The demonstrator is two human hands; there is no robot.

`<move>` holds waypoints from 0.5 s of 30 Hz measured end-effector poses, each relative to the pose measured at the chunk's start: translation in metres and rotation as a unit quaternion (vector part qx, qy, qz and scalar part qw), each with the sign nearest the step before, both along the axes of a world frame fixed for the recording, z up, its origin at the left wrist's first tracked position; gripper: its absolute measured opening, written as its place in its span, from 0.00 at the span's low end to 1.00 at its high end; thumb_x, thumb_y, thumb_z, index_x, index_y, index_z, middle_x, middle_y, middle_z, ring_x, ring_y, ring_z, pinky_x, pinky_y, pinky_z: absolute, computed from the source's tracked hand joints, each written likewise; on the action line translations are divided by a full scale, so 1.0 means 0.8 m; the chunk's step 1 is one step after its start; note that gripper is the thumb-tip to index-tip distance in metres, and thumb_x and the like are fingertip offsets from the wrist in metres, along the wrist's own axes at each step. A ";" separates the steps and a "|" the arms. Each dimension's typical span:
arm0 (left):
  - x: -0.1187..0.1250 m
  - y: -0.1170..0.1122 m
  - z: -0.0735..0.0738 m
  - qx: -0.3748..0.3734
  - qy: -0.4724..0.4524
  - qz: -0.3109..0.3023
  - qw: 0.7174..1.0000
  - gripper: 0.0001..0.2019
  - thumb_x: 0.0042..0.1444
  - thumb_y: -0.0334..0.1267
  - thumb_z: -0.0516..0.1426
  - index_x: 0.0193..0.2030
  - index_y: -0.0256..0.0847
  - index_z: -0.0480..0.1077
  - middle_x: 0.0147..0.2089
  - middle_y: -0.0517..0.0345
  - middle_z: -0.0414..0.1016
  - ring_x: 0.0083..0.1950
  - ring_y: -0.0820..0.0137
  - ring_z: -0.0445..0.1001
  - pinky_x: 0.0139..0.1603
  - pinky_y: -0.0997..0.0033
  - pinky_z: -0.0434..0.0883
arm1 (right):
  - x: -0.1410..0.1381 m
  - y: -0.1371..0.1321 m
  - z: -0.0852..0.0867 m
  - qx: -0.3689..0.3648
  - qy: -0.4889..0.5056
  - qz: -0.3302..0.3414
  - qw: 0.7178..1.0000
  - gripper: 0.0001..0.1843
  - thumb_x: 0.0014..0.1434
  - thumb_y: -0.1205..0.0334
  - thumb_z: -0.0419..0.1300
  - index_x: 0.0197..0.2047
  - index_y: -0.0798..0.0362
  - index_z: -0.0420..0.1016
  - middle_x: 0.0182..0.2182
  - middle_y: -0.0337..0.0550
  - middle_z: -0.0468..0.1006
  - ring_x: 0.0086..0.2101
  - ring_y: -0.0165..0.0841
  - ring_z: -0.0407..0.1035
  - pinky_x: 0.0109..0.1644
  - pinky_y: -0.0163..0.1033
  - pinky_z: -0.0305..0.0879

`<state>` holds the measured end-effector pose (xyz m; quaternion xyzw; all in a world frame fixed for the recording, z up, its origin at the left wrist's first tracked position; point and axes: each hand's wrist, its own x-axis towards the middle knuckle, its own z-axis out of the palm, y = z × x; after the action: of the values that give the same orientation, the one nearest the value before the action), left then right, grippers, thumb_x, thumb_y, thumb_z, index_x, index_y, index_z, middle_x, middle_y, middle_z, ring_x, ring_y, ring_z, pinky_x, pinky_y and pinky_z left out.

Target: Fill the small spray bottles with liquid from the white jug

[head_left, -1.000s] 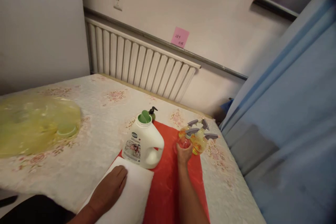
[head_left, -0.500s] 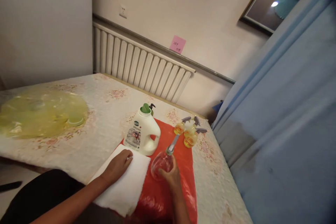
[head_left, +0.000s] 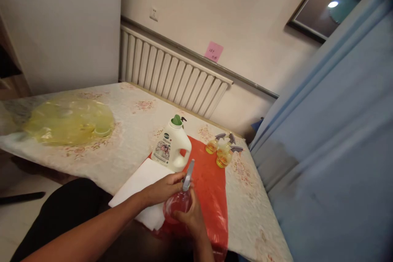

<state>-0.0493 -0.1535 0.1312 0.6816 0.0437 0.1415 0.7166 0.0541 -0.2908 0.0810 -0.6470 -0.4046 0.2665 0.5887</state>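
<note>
A clear spray bottle [head_left: 177, 203] with a grey trigger head [head_left: 188, 175] is held between both hands, low over the red plastic sheet [head_left: 210, 196]. My right hand [head_left: 194, 215] is wrapped round the bottle's round body. At the neck, my left hand [head_left: 168, 186] closes its fingers on the trigger head. Just beyond them stands a cream jug [head_left: 175, 143] with a handle, a printed label and a green spout in its mouth. A folded white cloth [head_left: 139, 178] lies under my left forearm, partly hidden by it.
Small spray bottles [head_left: 223, 159] holding yellow liquid stand at the sheet's far right corner. A crumpled yellow plastic bag [head_left: 73, 120] lies on the left of the flowered tablecloth [head_left: 144, 120]. A radiator [head_left: 172, 69] runs behind; a blue curtain [head_left: 322, 143] hangs at the right.
My left hand has moved from the white cloth onto the spray bottle's trigger head. The bottle has come closer to me and slightly left in my right hand. The view has shifted.
</note>
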 end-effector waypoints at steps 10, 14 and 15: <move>0.010 -0.016 0.001 -0.011 -0.005 0.116 0.993 0.15 0.40 0.29 0.63 0.35 0.40 0.64 0.32 0.68 0.67 0.36 0.72 0.66 0.38 0.74 0.64 | -0.012 -0.003 0.011 0.010 -0.010 -0.001 1.000 0.39 0.36 0.70 0.66 0.56 0.49 0.71 0.52 0.46 0.79 0.54 0.46 0.73 0.61 0.48 0.67; 0.002 -0.010 0.004 0.011 -0.017 0.049 0.999 0.14 0.47 0.34 0.64 0.41 0.39 0.68 0.39 0.63 0.72 0.42 0.68 0.70 0.46 0.70 0.67 | -0.007 -0.005 0.005 0.003 -0.012 -0.026 1.000 0.40 0.34 0.70 0.68 0.55 0.49 0.72 0.52 0.46 0.79 0.56 0.48 0.71 0.63 0.49 0.65; -0.001 -0.008 0.006 0.019 -0.018 0.027 0.999 0.13 0.49 0.35 0.63 0.42 0.39 0.70 0.40 0.62 0.73 0.44 0.67 0.70 0.48 0.69 0.67 | -0.006 -0.006 0.001 0.003 -0.013 -0.033 0.999 0.40 0.34 0.70 0.68 0.55 0.50 0.72 0.53 0.47 0.79 0.57 0.48 0.70 0.64 0.50 0.64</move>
<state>-0.0503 -0.1601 0.1357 0.6910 0.0463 0.1736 0.7001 0.0496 -0.2952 0.0820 -0.6619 -0.3909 0.2374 0.5939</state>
